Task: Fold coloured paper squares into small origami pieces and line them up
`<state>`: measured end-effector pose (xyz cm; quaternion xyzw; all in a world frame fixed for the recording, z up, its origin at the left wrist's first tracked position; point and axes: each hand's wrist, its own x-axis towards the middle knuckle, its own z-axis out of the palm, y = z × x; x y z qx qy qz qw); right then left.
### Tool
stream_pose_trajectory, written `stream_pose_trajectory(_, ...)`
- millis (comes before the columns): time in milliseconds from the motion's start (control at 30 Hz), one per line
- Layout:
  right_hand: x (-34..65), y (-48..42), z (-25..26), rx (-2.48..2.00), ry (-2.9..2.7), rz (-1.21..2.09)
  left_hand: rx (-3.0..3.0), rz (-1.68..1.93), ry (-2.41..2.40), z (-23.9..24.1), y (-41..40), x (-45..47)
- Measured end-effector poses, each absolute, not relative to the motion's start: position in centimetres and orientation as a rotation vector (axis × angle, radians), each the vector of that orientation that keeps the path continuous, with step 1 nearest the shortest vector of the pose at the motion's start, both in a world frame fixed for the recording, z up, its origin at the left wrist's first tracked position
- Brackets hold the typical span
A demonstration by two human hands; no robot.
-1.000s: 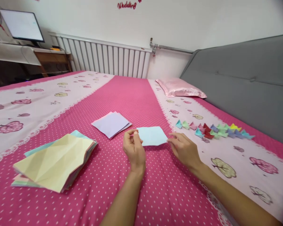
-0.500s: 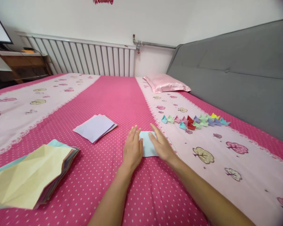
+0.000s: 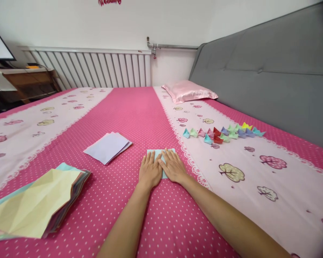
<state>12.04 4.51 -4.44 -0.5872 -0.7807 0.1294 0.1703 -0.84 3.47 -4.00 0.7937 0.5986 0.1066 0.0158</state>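
A light blue paper sheet (image 3: 161, 152) lies flat on the pink dotted bedspread (image 3: 140, 118). My left hand (image 3: 150, 170) and my right hand (image 3: 171, 165) both rest flat on it, fingers stretched out and side by side, covering most of the sheet. Only its far edge shows beyond my fingertips. A small stack of pale lilac paper squares (image 3: 108, 147) lies to the left of my hands. A row of several small folded paper shapes (image 3: 222, 133) in mixed colours sits to the right on the pale pink stripe.
A thick stack of creased coloured sheets with a yellow one on top (image 3: 34, 200) lies at the near left. A pink pillow (image 3: 188, 92) is at the grey headboard (image 3: 258, 71). A radiator (image 3: 97, 70) runs along the far wall, with a desk (image 3: 21, 77) at the left.
The blue sheet was held up between my pinched fingers a second ago. It now lies on the bed, and both hands have flattened on it and drawn together.
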Motion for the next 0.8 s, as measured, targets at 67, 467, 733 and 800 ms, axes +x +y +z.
stream_pose_trajectory(67,12.8,4.6,-4.6,-1.72,-2.235,0.317,2.447,0.371,1.913,-4.2,3.7,-1.0)
stream_pose_trajectory(467,16.1,3.8,-4.2,-1.73,-1.836,0.304,2.008,0.881,2.016,-3.8,5.7,-2.4)
stream_pose_trajectory(733,17.0,4.2,-3.1,-1.789,-1.768,0.627,1.707,1.547,1.892,-1.0,4.4,-2.6)
stream_pose_trajectory(800,16.8,4.2,-3.3,-1.778,-1.776,0.689,1.868,1.501,1.845,-0.4,3.7,-1.4)
